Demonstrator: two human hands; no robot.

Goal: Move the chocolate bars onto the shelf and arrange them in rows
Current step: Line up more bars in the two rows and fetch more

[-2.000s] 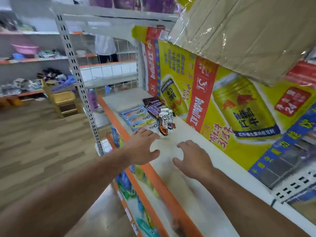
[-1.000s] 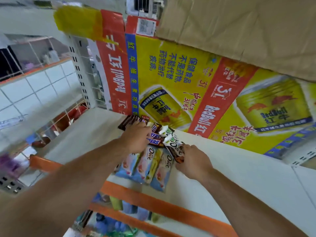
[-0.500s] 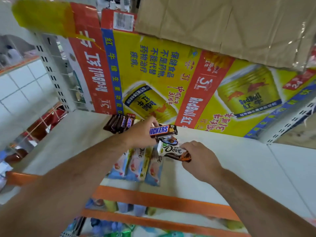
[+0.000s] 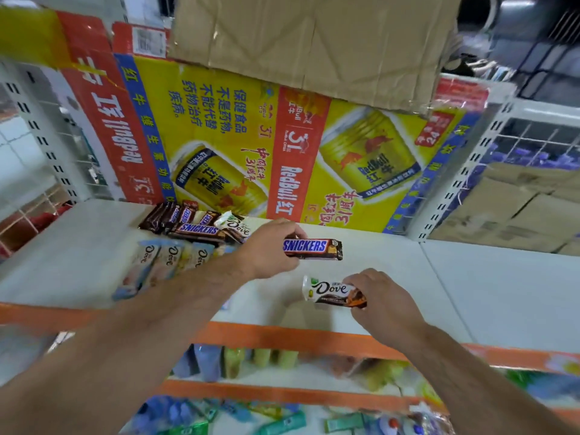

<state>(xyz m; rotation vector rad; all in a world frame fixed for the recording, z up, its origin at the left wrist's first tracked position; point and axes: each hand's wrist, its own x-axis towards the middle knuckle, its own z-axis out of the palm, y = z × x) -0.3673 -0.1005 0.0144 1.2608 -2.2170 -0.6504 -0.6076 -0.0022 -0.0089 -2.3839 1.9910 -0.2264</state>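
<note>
My left hand (image 4: 270, 246) grips a brown Snickers bar (image 4: 314, 248) by its left end, held just above the white shelf (image 4: 470, 293). My right hand (image 4: 381, 301) pinches a white and brown Dove bar (image 4: 329, 291) by its right end, low over the shelf near the front. To the left, a pile of Snickers bars (image 4: 179, 219) lies at the back with one Dove bar (image 4: 233, 226) on it. In front of that pile, several pale blue Dove bars (image 4: 163, 262) lie side by side.
A yellow and red Red Bull carton panel (image 4: 251, 146) lines the back of the shelf, with plain cardboard (image 4: 314, 42) above. An orange strip (image 4: 282, 335) edges the shelf front. Lower shelves hold packaged goods (image 4: 251, 359). Stacked cardboard boxes (image 4: 518, 208) sit behind the right mesh.
Both hands took bars from the pile and moved right: the left one lifted a Snickers bar, the right one carried a Dove bar toward the shelf's front. The camera also swung to the right.
</note>
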